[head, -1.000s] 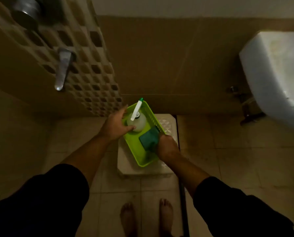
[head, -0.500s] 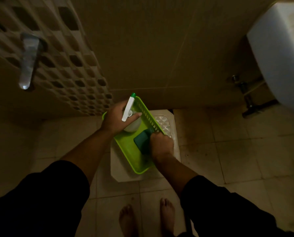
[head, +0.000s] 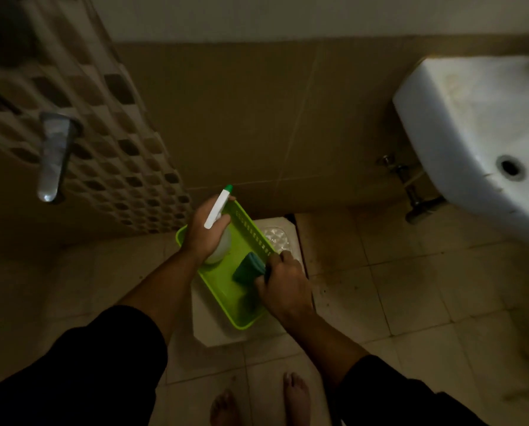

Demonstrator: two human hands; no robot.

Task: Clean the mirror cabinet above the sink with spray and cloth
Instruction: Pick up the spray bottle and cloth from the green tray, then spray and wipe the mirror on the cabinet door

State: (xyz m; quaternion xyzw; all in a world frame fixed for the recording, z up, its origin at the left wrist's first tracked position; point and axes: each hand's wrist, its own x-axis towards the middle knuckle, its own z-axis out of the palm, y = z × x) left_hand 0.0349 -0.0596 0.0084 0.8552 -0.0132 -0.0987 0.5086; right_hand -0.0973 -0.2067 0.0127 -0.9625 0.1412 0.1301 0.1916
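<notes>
Head view, looking down in dim light. The left hand (head: 203, 232) is curled round the neck of a spray bottle (head: 218, 252), whose rounded, translucent white body sits over the far end of a lime-green plastic basket (head: 226, 298); its long white trigger head ends in a green nozzle tip. No label or writing can be read on the bottle. The basket is a shallow rectangle with smooth walls and a row of small slots along its right rim, and it rests on a pale, blocky stool (head: 215, 332) with a moulded, dimpled top. The right hand (head: 283, 285) pinches a folded teal cloth (head: 248, 269), soft and thick-edged, at the basket's right rim. Glossy beige square tiles form the floor (head: 410, 302); the wall at left carries a raised checkered mosaic with a polished metal lever tap (head: 52, 155). A white glazed ceramic sink (head: 460, 127), smudged, projects at right, well apart from the basket. Two bare feet (head: 257, 401) stand below.
</notes>
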